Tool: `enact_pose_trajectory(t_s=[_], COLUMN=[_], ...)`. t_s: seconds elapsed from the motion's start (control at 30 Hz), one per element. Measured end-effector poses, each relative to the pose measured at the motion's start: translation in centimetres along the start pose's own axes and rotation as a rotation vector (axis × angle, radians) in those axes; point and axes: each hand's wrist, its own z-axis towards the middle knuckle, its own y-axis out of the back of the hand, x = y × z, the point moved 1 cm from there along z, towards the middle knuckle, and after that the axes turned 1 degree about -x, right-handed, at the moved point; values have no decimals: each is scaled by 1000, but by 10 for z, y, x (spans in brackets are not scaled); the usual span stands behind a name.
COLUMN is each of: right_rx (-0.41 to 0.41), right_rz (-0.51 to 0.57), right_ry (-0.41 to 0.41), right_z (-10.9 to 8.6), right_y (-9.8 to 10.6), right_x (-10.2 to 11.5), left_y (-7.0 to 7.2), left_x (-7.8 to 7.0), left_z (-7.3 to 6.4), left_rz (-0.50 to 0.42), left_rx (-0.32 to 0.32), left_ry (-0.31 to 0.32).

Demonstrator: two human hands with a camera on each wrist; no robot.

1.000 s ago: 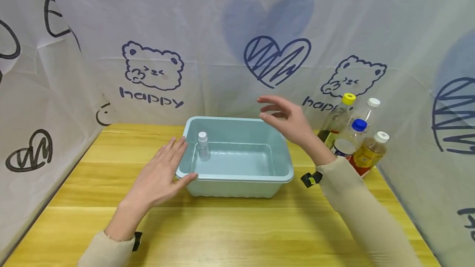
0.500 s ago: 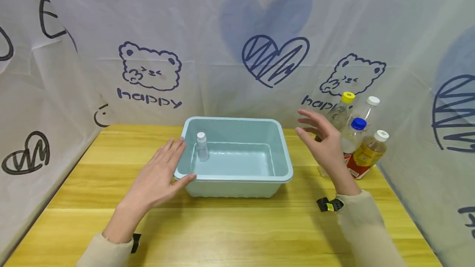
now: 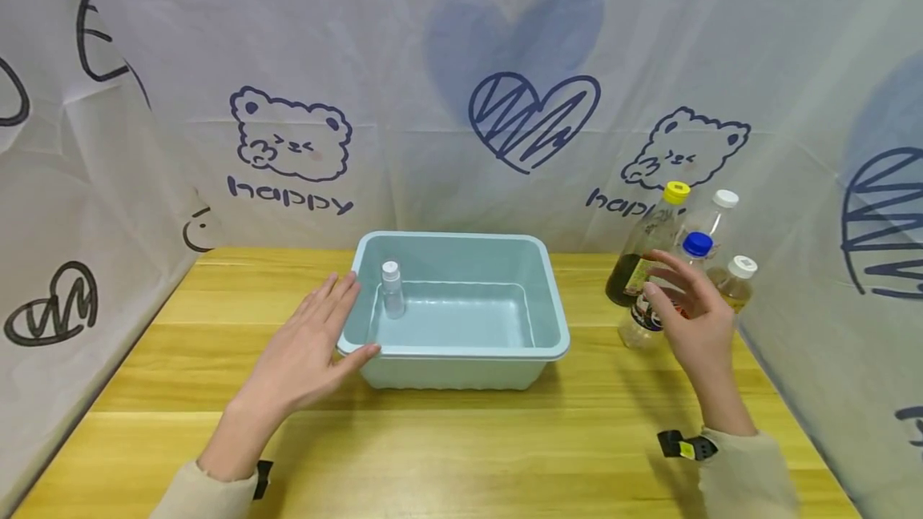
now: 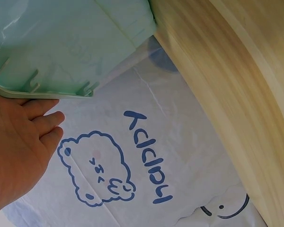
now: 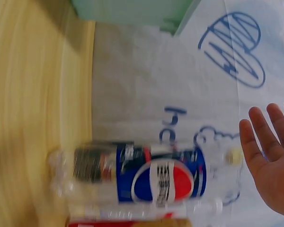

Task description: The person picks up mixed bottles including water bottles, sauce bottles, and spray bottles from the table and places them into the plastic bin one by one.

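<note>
Fingers of the left hand (image 3: 299,363) rest straight against the rim of the pale blue bin (image 3: 461,352), thumb spread. The right hand (image 3: 698,319), fingers parted and bent, holds nothing near the blue-capped bottle (image 3: 644,315) on the desk (image 3: 469,463). A small clear bottle (image 3: 392,293) stands inside the bin.

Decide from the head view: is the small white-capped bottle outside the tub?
No, the small white-capped bottle stands inside the tub, near the left hand.
</note>
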Motion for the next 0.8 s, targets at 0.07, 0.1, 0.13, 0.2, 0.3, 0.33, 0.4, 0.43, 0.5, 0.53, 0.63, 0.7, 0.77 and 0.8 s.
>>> enact_pose_trajectory(t_s=[0.07, 0.1, 0.13, 0.2, 0.3, 0.33, 0.4, 0.43, 0.5, 0.53, 0.63, 0.7, 0.77, 0.8], right_rx=[-26, -43, -61, -110, -193, -220, -262, -275, -292, -293, -277, -254, -224, -211], right_rz=[-1, -2, 1, 11, 7, 6, -10, -20, -22, -26, -43, -76, -109, -124], right_ry=[-2, -6, -12, -42, -96, -118, -152, -164, -180, -185, -206, -235, -271, -289], right_z=[-3, -4, -4, -6, -7, -8, -8, -8, -8, -7, -7, -7, -6, -6], right_y=[10, 14, 18, 26, 36, 38, 40, 41, 42, 42, 40, 39, 38, 38], right_x=[-3, -5, -7, -9, -13, -14, -16, -18, -21, -24, -32, -37, -42, -44], left_y=[0, -1, -1, -1, -1, -1, -1, -1, 0, 0, 0, 0, 0, 0], left_x=[0, 0, 0, 0, 0, 1, 1, 1, 1, 1, 1, 0, 0, 0], left_z=[0, 0, 0, 0, 0, 0, 0, -1, -1, -1, -1, -1, -1, -1], left_rz=[0, 1, 2, 2, 5, 4, 4, 4, 2, 0, 2, 4, 4, 3], left_rx=[-4, -6, -6, -4, 1, 2, 1, 3, 3, 4, 6, 8, 10, 11], left_ry=[-2, -3, -3, -2, -2, 0, 1, 3, 5, 7, 7, 6, 8, 9])
